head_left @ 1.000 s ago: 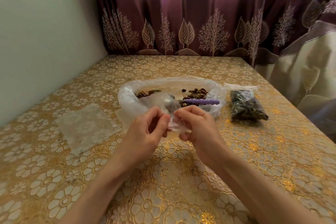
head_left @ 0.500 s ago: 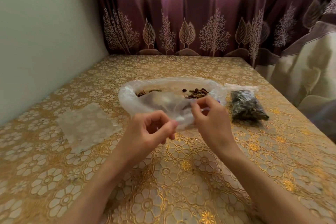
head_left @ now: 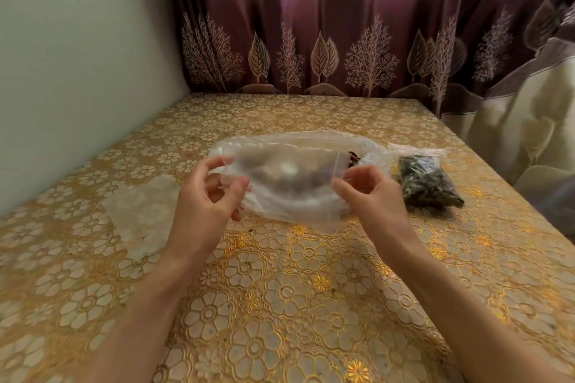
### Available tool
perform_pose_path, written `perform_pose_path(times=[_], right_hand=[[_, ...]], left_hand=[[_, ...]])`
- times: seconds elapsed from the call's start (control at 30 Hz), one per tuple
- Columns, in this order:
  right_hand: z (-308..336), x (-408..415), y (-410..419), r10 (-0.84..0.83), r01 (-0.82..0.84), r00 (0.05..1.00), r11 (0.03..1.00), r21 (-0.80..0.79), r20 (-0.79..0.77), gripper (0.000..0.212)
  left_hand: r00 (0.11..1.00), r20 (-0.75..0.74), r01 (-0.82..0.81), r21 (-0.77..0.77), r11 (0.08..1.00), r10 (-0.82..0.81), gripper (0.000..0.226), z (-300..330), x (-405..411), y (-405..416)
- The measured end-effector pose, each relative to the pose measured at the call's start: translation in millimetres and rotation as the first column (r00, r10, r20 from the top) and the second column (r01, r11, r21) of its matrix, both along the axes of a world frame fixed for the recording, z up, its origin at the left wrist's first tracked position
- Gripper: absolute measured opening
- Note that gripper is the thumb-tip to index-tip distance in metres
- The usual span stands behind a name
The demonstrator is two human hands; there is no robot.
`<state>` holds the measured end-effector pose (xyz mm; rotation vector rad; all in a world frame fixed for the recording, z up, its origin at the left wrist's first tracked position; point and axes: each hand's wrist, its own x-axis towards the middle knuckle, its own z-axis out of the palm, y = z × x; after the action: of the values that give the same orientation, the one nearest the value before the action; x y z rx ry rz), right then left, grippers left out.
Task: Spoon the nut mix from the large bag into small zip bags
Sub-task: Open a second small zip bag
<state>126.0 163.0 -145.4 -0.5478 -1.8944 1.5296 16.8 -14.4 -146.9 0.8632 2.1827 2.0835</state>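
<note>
Now my left hand (head_left: 211, 193) and right hand (head_left: 370, 193), each grip pinching an end, have stretched the small clear plastic zip bag (head_left: 289, 186) wide before the large nut-mix bag (head_left: 370, 149), ready for opening.

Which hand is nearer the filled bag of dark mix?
Right. The right hand is just left of the filled bag; the left hand is farther left, across the empty zip bag.
</note>
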Motion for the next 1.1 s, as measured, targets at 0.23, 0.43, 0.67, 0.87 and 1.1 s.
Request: perform_pose_path(times=[0.23,0.43,0.67,0.87,1.1], right_hand=[[4.7,2.4,-2.2,0.157,-0.128,0.98,0.968,0.217,-0.121,0.012],[4.2,3.4,3.2,0.275,-0.268,0.96,0.956,0.122,-0.053,0.032],[4.0,6.8,15.8,0.35,-0.35,0.934,0.937,0.015,-0.066,0.06],[6.4,3.6,8.1,0.413,-0.411,0.908,0.911,0.046,-0.067,0.018],[12.4,0.0,7.3,0.352,-0.349,0.935,0.935,0.053,-0.04,0.04]], left_hand=[[1.0,-0.009,0.022,0.035,0.999,-0.022,0.038,-0.4,1.6,1.1],[1.0,0.022,-0.018,0.068,0.997,0.017,0.028,-0.4,-2.4,-2.7],[0.999,0.016,-0.041,0.124,0.991,0.039,0.024,1.2,-4.0,-6.1],[0.98,0.086,-0.192,0.196,0.962,0.178,0.015,5.4,-5.3,-3.4],[0.637,-0.77,-0.245,-0.247,0.938,-0.036,0.078,33.9,3.3,-1.8]])
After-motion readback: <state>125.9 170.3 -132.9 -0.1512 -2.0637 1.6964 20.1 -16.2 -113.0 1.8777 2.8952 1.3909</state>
